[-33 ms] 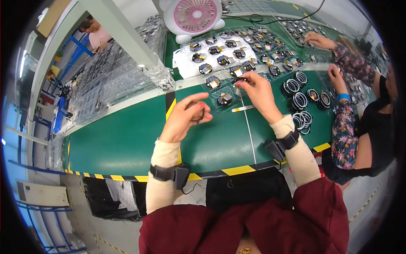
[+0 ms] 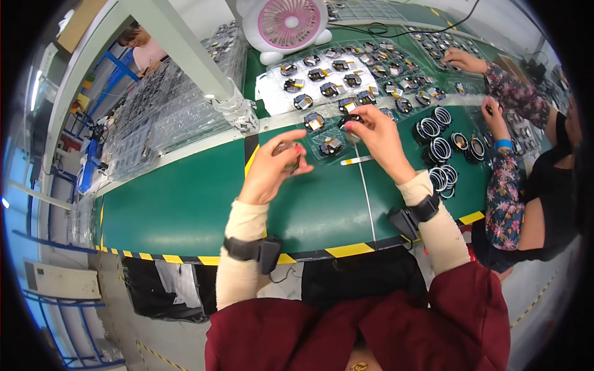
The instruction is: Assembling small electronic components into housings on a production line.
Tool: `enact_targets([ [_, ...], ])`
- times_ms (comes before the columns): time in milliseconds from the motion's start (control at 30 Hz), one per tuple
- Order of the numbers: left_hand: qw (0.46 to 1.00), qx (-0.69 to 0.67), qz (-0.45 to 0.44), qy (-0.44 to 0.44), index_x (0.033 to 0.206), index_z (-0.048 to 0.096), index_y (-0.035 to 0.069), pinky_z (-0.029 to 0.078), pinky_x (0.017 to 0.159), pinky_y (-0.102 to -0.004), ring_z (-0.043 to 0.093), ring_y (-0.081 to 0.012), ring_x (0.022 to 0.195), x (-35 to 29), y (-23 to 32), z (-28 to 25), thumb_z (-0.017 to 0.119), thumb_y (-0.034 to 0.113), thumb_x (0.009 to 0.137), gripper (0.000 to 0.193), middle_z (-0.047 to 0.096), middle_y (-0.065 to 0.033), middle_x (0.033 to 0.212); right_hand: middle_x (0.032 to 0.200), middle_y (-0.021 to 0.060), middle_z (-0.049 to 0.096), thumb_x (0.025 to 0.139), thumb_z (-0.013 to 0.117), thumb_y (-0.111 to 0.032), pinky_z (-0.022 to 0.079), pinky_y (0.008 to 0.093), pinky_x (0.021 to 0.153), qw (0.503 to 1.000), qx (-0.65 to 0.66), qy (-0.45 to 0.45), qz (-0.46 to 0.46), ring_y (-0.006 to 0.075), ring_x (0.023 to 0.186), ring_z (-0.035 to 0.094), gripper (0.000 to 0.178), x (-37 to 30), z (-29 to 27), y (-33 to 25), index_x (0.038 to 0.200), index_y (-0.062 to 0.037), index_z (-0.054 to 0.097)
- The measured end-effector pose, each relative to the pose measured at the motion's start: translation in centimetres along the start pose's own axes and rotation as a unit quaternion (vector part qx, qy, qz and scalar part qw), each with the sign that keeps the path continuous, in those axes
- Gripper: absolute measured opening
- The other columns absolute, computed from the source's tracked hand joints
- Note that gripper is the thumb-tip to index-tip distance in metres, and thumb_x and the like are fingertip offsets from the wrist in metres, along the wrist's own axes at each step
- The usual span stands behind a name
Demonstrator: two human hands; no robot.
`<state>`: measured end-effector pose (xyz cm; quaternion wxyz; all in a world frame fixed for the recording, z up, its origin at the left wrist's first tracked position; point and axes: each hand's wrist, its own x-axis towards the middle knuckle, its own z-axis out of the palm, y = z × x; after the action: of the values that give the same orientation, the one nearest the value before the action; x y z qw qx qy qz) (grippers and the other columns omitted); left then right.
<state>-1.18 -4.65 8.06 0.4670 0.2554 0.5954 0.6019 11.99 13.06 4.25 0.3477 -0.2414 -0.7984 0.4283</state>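
My right hand [image 2: 376, 135] is closed in a pinch on a small dark round part [image 2: 350, 121], just above the near edge of the clear plastic tray [image 2: 318, 154]. Fingers cover much of that part. To its left, my left hand [image 2: 272, 166] hovers over the green mat with fingers curled; a greyish bit shows between them, too small to name. Close to both hands, round black electronic modules [image 2: 330, 146] with silver and orange pieces sit in the tray. A thin white strip with a yellow end [image 2: 356, 160] lies on the mat below my right hand.
Black rings with white rims [image 2: 439, 148] stand in stacks on the right. A co-worker's hands [image 2: 464, 60] work beyond them. A pink and white fan [image 2: 288, 25] stands at the back. A white metal post [image 2: 185, 55] rises on the left, beside stacked clear trays [image 2: 139, 139].
My left hand has shifted slightly to the right, and its index finger has bent in toward the thumb. My right hand stays nearly in place, still pinching the dark round part.
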Motion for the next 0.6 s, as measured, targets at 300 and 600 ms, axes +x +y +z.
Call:
enact_targets([
  [300,0.997,-0.049,0.051,0.017,0.104,0.058,-0.001,0.049,0.062,-0.0218,0.054,-0.0088,0.064,3.2,-3.4,3.1,0.056,0.011,0.086,0.021,0.058,-0.003,0.076,0.089,0.0027,0.059,0.08,0.058,0.001,0.045,0.0204,0.069,0.909,0.395,-0.122,0.054,0.0071,0.08,0.055,0.029,-2.7,1.1,-1.5,0.109,-0.0006,0.053],
  [600,0.991,-0.075,0.101,0.036,0.101,0.06,-0.003,0.045,0.058,-0.0202,0.054,-0.0085,0.065,3.1,-3.2,1.7,0.056,0.011,0.086,0.021,0.059,-0.0032,0.072,0.089,0.0025,0.059,0.081,0.054,0.003,0.044,0.0202,0.069,0.96,0.233,-0.152,0.041,0.0067,0.078,0.054,0.037,-2.7,0.4,-0.7,0.117,-0.001,0.047],
])
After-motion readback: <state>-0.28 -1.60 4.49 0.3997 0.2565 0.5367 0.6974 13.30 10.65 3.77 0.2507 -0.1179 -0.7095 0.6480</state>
